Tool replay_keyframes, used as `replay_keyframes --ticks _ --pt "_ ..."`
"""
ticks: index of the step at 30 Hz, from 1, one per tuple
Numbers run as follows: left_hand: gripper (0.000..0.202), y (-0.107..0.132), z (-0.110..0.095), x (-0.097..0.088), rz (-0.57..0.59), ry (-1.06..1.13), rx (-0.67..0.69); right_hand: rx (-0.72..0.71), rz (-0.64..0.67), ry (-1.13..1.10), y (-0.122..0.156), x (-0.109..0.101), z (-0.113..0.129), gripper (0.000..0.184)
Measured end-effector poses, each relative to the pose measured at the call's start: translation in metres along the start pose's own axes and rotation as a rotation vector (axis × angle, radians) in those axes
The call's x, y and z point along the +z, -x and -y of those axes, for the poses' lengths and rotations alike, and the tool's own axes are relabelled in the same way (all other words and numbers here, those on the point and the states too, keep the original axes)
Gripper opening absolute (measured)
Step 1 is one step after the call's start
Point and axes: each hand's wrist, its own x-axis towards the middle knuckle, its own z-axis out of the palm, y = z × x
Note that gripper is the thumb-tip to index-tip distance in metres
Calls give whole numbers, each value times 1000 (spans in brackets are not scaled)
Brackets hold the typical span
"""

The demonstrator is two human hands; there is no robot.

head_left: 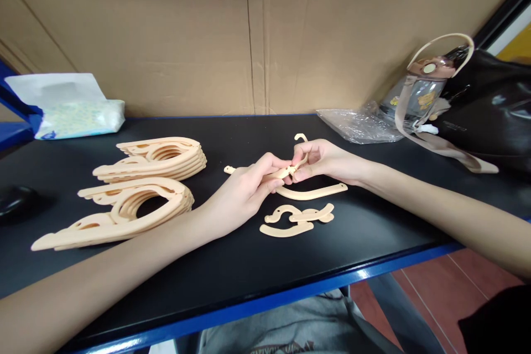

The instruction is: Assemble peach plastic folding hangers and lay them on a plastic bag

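Note:
Both my hands meet over the middle of the black table (249, 265). My left hand (244, 191) pinches the middle of a peach plastic folding hanger (315, 193), whose curved arm sticks out to the right and another end to the left. My right hand (319, 160) is closed on the same hanger beside its small hook (301, 138). Just in front of my hands lie loose peach hanger parts (296, 220), flat on the table.
Two stacks of folded peach hangers (157, 157) (124, 213) lie at the left. A tissue pack (78, 116) sits at the back left, a dark object (16, 202) at the far left. Clear plastic wrap (352, 121), a water bottle with strap (418, 94) and a black bag (489, 105) stand at the right.

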Motion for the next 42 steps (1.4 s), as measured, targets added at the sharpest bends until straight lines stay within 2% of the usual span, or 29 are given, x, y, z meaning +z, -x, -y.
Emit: replay_keyframes --ticks 4,12,21,29,37,42 --pt "22 0 0 0 -3 -38 18 -7 -14 25 0 0 1 19" --pt "21 0 -2 0 9 -10 21 -28 144 117 1 -4 7 12" --pt "21 2 -1 0 -2 -25 58 -23 270 216 3 -9 13 18" --pt "21 2 1 1 -35 -9 15 -20 183 237 3 -6 10 24" --pt "21 4 -2 1 -30 -1 -28 48 198 170 3 -5 9 30" --pt "18 4 -2 2 -16 -93 5 108 215 201 3 -6 11 33"
